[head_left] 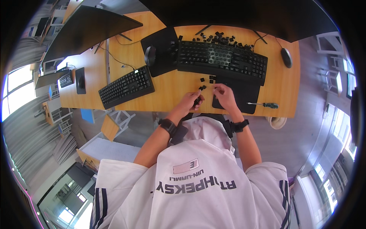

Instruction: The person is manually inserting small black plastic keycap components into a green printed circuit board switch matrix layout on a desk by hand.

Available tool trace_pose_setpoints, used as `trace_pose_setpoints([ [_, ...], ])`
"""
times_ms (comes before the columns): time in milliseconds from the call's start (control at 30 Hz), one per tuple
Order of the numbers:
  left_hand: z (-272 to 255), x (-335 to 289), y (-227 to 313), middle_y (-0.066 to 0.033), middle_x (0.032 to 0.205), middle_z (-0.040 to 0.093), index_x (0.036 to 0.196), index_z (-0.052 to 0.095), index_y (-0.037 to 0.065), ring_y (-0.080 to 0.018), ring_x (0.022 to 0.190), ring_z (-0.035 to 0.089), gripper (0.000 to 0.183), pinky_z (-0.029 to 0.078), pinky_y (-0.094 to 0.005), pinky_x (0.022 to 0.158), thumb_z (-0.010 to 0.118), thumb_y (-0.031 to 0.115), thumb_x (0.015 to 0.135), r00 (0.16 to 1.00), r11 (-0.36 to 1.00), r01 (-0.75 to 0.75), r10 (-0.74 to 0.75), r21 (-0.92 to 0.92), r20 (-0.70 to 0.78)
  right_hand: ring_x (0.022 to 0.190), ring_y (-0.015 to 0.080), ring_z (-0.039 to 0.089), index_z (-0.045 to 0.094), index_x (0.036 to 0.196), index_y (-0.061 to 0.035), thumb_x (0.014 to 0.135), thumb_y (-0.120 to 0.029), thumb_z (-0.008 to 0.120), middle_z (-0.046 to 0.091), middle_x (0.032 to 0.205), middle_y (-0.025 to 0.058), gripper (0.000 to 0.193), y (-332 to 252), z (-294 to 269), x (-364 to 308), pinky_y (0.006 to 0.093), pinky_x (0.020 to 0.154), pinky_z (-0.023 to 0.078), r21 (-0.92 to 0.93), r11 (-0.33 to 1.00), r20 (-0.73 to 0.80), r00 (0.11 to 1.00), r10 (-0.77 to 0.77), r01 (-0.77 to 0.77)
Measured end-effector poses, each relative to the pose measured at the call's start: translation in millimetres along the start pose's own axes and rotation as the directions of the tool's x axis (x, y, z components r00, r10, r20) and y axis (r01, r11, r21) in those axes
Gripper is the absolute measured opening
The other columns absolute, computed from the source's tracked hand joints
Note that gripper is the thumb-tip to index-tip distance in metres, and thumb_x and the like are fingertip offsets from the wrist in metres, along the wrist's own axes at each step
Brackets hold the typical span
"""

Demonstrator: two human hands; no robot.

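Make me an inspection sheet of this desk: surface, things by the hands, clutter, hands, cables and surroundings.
Surface: wooden desk, bare wood showing between items.
Things by the hands: a few loose black keycaps; a heap of similar pieces behind the larger keyboard.
Clutter: second keyboard at left; screwdriver at right, tip over a dark mat.
Hands: left hand curled around a small dark thing; right hand has bent fingers close together, any hold unclear.
Cables: thin cable at the second keyboard; another near the right-side mouse.
Surroundings: dark monitors, chairs, windows.
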State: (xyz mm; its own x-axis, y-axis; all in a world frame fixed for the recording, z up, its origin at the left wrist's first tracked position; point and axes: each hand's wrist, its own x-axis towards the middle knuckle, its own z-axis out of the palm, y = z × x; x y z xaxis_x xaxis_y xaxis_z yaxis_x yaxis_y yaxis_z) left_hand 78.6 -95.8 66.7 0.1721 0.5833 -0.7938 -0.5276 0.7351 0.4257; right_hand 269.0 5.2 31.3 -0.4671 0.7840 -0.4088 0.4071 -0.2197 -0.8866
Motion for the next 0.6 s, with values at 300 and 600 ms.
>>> trace_pose_setpoints([
  [300,-3.8,-15.5,13.9,-0.0119,0.108,0.067,0.120,0.058,0.000,-0.0238,0.099,0.066,0.039,0.055,-0.0335,0.085,0.046,0.034,0.103,0.976,0.889,0.009,0.092,-0.458,0.198,0.082,0.0252,0.065,0.060,0.116,-0.0114,0.086,-0.019,0.065,0.057,0.099,0.0085,0.031,9.7,22.4,25.4,0.0389,0.066,0.053,-0.694,0.667,-0.027,0.917,-0.399,0.270],
  [600,-22.2,-6.9,4.9,-0.0124,0.103,0.068,0.110,0.062,0.000,-0.0244,0.092,0.068,0.031,0.057,-0.0349,0.082,0.054,0.028,0.100,0.984,0.898,-0.073,0.136,-0.434,0.118,0.071,0.0233,0.065,0.064,0.113,-0.0112,0.091,-0.015,0.062,0.062,0.096,0.0070,0.023,28.1,12.6,35.3,0.0354,0.062,0.053,-0.630,0.695,-0.040,0.879,-0.474,0.347],
])
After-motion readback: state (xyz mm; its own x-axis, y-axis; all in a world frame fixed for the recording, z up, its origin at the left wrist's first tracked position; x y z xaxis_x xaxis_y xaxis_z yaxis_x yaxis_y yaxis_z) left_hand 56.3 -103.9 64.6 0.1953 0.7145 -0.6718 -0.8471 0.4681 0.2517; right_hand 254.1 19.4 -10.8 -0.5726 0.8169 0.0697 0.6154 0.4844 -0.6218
